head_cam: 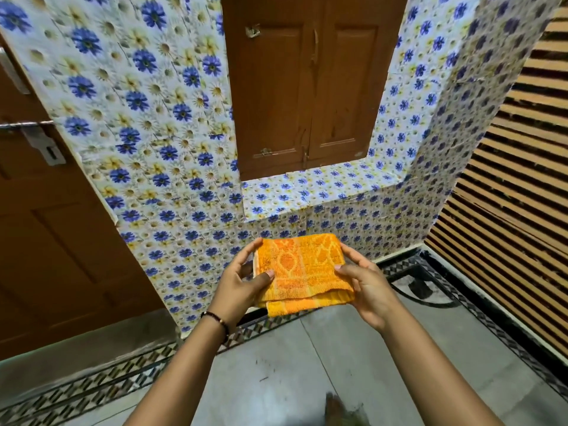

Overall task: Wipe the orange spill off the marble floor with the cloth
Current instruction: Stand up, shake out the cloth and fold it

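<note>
here, near the middle of the frame and a little below it, a folded orange cloth is held up in the air between both hands, well above the marble floor. the left hand takes the cloth's left edge, thumb lying on top and fingers curled underneath, so its grip is closed on the cloth. the right hand takes the right edge the same way, thumb on the top face and fingers wrapped around the far side, its grip likewise closed on the cloth. the cloth is folded into a thick rectangle with a woven pattern in darker orange on its upper face, and a yellower lower layer sticks out along its near edge. a dark beaded bracelet sits on the left wrist.

the grey floor fills the lower part of the frame, edged by a black and white patterned border. at the bottom centre a dark brownish smear shows on the floor; it is too blurred to tell what it is. behind the cloth rises a wall covered in blue and yellow flower paper, with brown wooden shutters set into a recess at the upper centre. a brown door with a metal latch stands at the left, and a surface of brown and dark stripes runs along the right side.
</note>
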